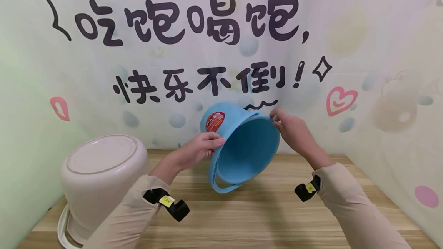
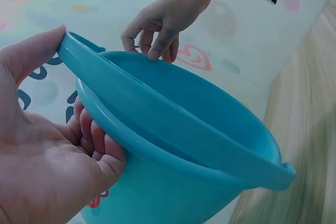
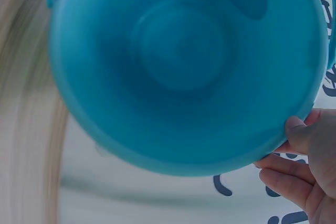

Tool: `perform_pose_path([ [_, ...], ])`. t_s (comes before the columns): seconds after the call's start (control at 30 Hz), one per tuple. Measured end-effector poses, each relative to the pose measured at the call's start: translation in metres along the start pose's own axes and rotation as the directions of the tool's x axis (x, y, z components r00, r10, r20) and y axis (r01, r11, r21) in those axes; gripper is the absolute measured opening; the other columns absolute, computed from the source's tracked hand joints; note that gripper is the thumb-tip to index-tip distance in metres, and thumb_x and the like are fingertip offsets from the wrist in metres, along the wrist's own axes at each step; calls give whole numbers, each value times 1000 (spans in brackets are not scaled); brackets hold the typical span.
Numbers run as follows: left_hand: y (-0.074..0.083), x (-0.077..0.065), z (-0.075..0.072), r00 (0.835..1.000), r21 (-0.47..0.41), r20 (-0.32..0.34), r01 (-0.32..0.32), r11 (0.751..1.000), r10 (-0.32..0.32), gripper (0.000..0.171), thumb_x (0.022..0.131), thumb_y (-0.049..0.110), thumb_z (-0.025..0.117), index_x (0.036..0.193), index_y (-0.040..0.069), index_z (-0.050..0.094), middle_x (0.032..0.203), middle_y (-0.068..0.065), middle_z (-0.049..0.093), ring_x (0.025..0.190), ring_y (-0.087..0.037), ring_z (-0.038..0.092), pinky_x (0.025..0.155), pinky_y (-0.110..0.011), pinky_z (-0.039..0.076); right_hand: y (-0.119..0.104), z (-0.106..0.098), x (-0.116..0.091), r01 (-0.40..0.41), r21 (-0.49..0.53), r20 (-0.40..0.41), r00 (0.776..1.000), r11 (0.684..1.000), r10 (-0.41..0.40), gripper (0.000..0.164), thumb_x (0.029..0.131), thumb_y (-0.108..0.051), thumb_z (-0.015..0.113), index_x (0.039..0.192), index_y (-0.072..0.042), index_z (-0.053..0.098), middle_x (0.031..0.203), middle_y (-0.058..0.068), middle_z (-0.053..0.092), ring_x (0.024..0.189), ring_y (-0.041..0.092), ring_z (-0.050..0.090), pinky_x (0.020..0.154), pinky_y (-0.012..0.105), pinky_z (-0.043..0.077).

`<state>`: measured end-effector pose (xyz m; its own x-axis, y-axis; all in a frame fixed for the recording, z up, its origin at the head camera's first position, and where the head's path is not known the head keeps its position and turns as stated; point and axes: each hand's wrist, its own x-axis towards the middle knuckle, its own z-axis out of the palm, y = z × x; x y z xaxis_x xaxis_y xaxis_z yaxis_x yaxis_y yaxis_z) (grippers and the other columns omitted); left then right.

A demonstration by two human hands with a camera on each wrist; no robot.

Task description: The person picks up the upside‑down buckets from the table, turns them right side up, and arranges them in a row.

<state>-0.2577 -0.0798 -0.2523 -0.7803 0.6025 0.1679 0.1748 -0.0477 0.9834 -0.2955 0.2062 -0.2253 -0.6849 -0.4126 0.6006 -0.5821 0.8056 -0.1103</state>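
A light blue plastic bucket (image 1: 242, 145) is held tilted above the table, its mouth turned toward me and its inside bare. A red oval label (image 1: 215, 121) is on its outer wall. My left hand (image 1: 199, 149) grips the left of the rim, and in the left wrist view its thumb presses on the bucket's handle (image 2: 173, 114) while the fingers curl under the rim. With thumb and fingers my right hand (image 1: 292, 128) pinches the rim at the upper right; the right wrist view shows this hand (image 3: 310, 166) at the rim's edge, the bucket's round bottom visible inside.
At the left a large off-white bucket (image 1: 104, 180) stands upside down on the wood-grain table (image 1: 249, 218), its pale handle (image 1: 64, 228) low on the tabletop. A printed cloth backdrop (image 1: 194, 57) with black lettering rises behind, and pale cloth sides flank the table.
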Motion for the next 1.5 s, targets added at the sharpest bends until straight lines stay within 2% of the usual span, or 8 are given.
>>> perform_pose_path([
  [0.3,0,-5,7,999,-150,22,-44,988,47,48,96,25,37,129,-8,37,126,-17,42,111,-29,41,91,-37,38,-6,-19,18,-35,-21,90,995,999,36,18,92,-7,55,109,-9,54,98,16,65,81,32,63,69,45,52],
  [0.43,-2,-6,11,998,-298,-23,-63,953,59,44,98,28,34,136,6,36,132,-8,37,117,-26,36,97,-40,32,-6,-24,30,-81,9,176,981,997,78,19,93,-10,54,111,-9,56,100,16,63,85,32,62,72,46,51],
  [0.63,-5,-4,14,995,-569,-95,-52,821,-3,26,98,33,36,98,17,57,95,1,53,93,-16,49,84,-33,39,1,-25,43,-95,72,258,963,993,73,20,91,-10,56,111,-6,60,95,13,64,85,29,61,75,43,50],
  [1.0,-4,-9,4,992,-773,-106,-41,633,-65,40,95,43,40,120,11,40,104,2,54,100,-16,49,90,-35,39,21,-22,31,-120,178,295,953,977,63,33,88,0,58,121,1,57,98,16,64,81,27,61,69,40,52],
  [1.17,-9,-12,0,993,-853,-100,-51,519,-67,44,93,45,45,122,13,42,116,1,54,109,-18,48,91,-37,40,25,-18,14,-233,261,349,928,937,134,39,87,0,60,125,5,52,94,18,65,77,25,65,68,39,53],
  [1.27,-13,-13,0,991,-877,-111,-61,476,-78,42,92,44,49,121,15,45,118,1,55,111,-17,47,91,-38,39,26,-15,5,-283,318,359,919,905,161,41,86,-1,61,125,8,50,94,19,65,78,27,66,68,39,52],
  [1.4,-17,-13,-1,987,-885,-121,-58,462,-107,51,90,45,51,133,19,39,123,2,53,114,-16,46,92,-35,39,28,-11,-2,-300,375,335,926,877,174,39,86,-2,62,121,10,52,93,20,65,81,29,66,70,39,52],
  [1.5,-18,-10,-2,984,-860,-121,-39,509,-130,64,90,49,48,142,18,27,133,1,43,117,-16,41,91,-32,40,31,-10,-6,-314,394,316,929,864,194,37,87,-4,61,119,11,53,93,21,65,82,29,66,72,39,51],
])
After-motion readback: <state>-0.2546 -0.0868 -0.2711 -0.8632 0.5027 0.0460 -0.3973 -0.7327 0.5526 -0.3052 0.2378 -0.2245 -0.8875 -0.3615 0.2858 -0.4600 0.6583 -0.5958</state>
